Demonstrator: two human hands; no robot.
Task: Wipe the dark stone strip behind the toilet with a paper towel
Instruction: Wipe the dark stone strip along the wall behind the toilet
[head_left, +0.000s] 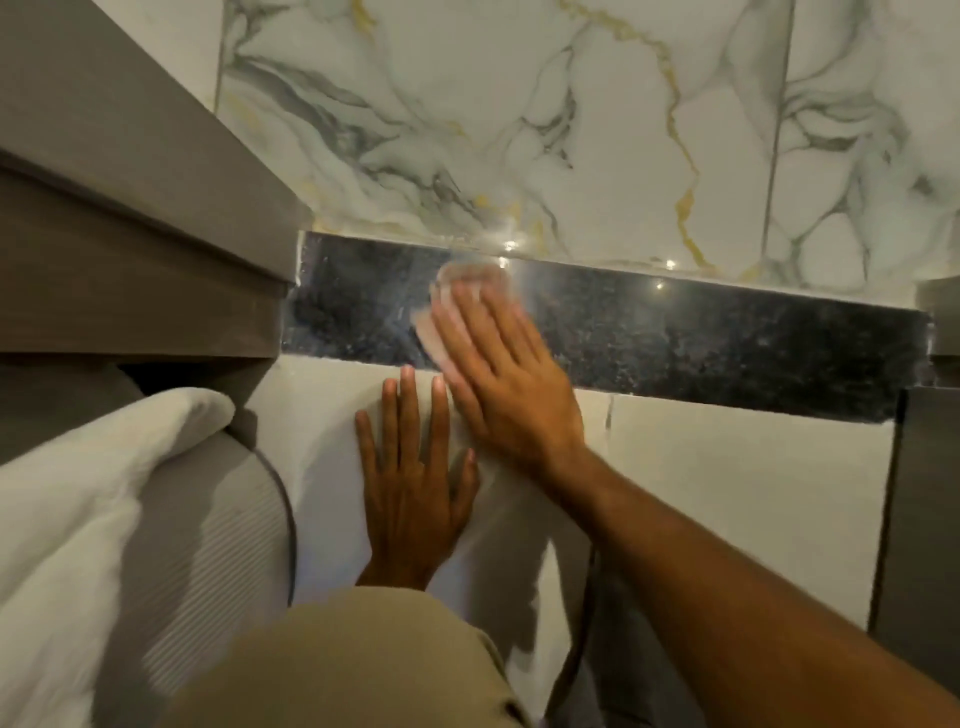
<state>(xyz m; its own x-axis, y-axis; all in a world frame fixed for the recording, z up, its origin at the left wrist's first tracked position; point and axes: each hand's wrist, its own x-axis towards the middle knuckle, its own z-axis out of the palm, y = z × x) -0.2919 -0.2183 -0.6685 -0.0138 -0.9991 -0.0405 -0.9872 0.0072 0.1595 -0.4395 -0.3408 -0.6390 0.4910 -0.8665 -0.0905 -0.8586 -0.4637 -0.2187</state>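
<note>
dark stone strip (701, 343): my right hand (501, 387) presses the blurred paper towel (470, 273) onto it, fingers straight; left hand (410, 483) spread flat on white tile (737, 499).

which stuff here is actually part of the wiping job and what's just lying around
Job: dark stone strip; paper towel, blurred; right hand pressing it flat on the strip.
Lying about: white cloth at left; grey cabinet; marble wall tiles; white panel, where the left hand rests flat.
</note>
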